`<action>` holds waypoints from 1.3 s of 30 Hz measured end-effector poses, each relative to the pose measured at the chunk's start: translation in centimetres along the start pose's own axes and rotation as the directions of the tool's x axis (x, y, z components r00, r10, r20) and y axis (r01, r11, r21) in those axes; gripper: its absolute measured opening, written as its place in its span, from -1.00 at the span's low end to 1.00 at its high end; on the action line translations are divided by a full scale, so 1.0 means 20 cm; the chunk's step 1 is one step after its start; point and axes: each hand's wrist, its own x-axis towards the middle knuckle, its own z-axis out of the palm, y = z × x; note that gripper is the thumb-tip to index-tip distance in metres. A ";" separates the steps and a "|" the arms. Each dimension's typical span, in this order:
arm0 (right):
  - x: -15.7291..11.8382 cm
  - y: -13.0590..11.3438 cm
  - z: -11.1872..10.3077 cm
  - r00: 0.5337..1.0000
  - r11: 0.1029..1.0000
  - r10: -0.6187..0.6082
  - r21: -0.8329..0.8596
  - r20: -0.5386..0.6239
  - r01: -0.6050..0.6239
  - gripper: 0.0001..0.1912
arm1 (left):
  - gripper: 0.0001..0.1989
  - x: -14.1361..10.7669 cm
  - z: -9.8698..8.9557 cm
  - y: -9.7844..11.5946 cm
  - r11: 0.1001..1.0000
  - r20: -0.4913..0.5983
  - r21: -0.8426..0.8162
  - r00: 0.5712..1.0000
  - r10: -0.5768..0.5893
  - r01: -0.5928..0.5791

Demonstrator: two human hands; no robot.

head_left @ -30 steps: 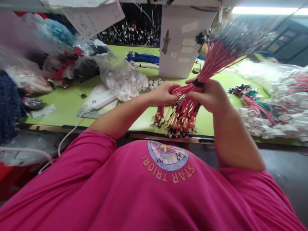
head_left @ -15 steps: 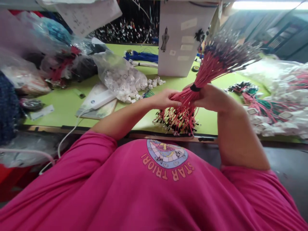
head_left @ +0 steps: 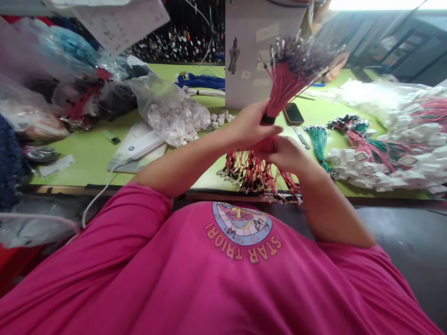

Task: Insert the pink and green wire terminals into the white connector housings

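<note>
A person in a magenta T-shirt printed with "STAR TRIORI" (head_left: 240,232) holds a thick bundle of thin red wires (head_left: 283,86) above a yellow-green tabletop (head_left: 206,171), close to its near edge. The left hand (head_left: 254,124) is clamped around the bundle at a dark band (head_left: 268,120), thumb lying across the strands. Just below, the right hand (head_left: 284,152) is closed on the lower wires, its fingertips partly hidden among them. The bundle tilts, its upper end leaning away to the right and fanning into a blurred spray of dark, metal-tipped ends; its lower end spreads into loose strands with black sleeves, hanging near the table's edge.

Beyond the right hand lie a black smartphone-like device (head_left: 293,114), a slim silver-grey blade-like tool (head_left: 301,137) and a small bundle of green wires (head_left: 318,142). Farther right, red and green wires with dark tips (head_left: 370,142) rest among heaped white plastic connectors (head_left: 387,174). To the left, a clear plastic bag of white pieces (head_left: 174,118) sits beyond the left forearm, near a white device with a cable (head_left: 146,145).
</note>
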 end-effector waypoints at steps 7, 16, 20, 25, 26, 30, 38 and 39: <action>-0.09 0.03 -0.16 0.991 0.827 0.130 0.554 -0.014 -0.101 -0.62 | -0.76 0.04 -0.15 0.11 0.998 0.143 -0.034 0.989 -0.045 0.051; -0.01 0.00 -0.07 0.996 0.930 0.038 0.369 -0.085 -0.004 -0.73 | -0.67 0.05 -0.17 0.10 0.999 0.280 -0.034 0.960 -0.003 0.013; 0.03 0.00 -0.02 0.999 0.972 -0.030 0.232 0.013 0.026 -0.71 | -0.69 0.04 -0.18 0.11 0.993 0.230 -0.109 0.973 -0.014 0.040; -0.02 0.07 -0.10 0.938 0.988 -0.016 0.150 0.345 -0.038 -0.73 | -0.74 0.02 -0.23 0.15 0.985 0.157 -0.152 0.986 -0.053 0.077; -0.03 0.06 -0.11 0.957 0.974 -0.016 0.223 0.291 -0.051 -0.70 | -0.75 0.02 -0.23 0.15 0.985 0.170 -0.156 0.984 -0.046 0.073; -0.01 -0.02 -0.08 0.995 0.879 0.062 0.477 -0.080 -0.016 -0.78 | -0.78 0.04 -0.21 0.14 0.986 0.248 -0.162 0.969 0.006 0.035; -0.01 0.10 -0.15 0.907 0.960 0.062 0.224 0.417 -0.168 -0.79 | -0.86 0.03 -0.24 0.12 0.990 0.199 -0.132 0.980 -0.022 0.049; -0.01 0.12 -0.14 0.910 0.957 0.057 0.238 0.412 -0.167 -0.76 | -0.87 0.03 -0.24 0.12 0.990 0.173 -0.131 0.985 -0.023 0.046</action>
